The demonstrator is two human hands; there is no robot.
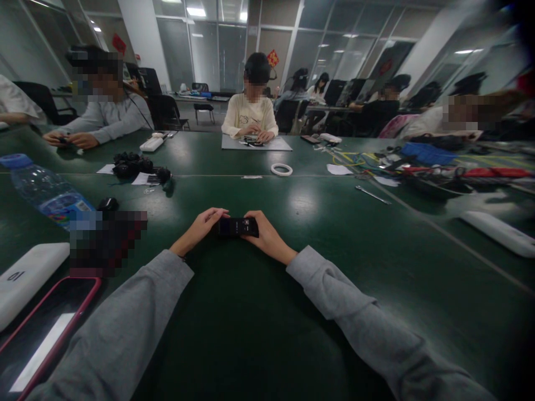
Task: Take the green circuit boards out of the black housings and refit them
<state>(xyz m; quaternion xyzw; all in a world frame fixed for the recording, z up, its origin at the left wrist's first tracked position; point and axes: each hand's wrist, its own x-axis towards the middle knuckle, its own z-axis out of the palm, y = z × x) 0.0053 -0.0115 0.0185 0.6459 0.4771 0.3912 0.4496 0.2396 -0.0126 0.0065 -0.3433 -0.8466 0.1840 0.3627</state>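
A small black box-shaped device (237,226) with white markings on its face lies level between my two hands, just above or on the green tabletop; I cannot tell which. My left hand (205,220) holds its left end, with the fingers reaching along the top edge. Around the right end, my right hand (262,229) is closed, the thumb at the near side and the fingers behind. Its exact kind does not show. Both forearms are in grey sleeves.
At left are a water bottle (50,189), a white power bank (31,278) and a red-edged phone (50,328). Ahead lie a white ring (281,169) and black parts (134,165); at right, a wrench (373,195) and cables (368,161). Several people sit around.
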